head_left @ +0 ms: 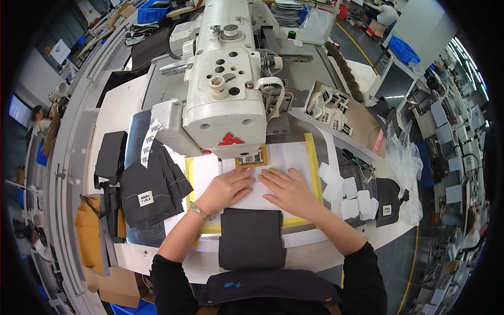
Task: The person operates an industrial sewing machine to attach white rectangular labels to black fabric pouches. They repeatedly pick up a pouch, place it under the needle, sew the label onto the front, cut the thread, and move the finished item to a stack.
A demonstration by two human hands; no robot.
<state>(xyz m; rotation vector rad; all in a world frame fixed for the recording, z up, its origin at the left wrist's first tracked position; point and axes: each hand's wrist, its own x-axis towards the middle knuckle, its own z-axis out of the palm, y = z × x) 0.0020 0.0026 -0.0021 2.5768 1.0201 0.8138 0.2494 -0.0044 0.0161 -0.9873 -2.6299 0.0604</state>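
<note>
Both hands lie on a white sheet with yellow taped edges (313, 163) under the sewing machine head (226, 115). My left hand (227, 189) rests palm down, its stretched fingers pointing right toward a small yellow-framed opening (252, 157) with a printed label in it. My right hand (286, 190) is flat with fingers spread, its fingertips just below that frame. Neither hand holds anything that shows. A stack of dark fabric pieces (251, 240) lies between my forearms, at the near edge of the sheet. The machine head hides the needle area.
Dark fabric pieces, one with a white label (145, 198), are piled at left beside mustard-coloured material (88, 226). At right stand a cardboard box of labels (362, 134), green-handled snips (357, 160), white paper pieces (349, 209), a labelled dark piece (387, 197) and clear plastic bags (407, 173).
</note>
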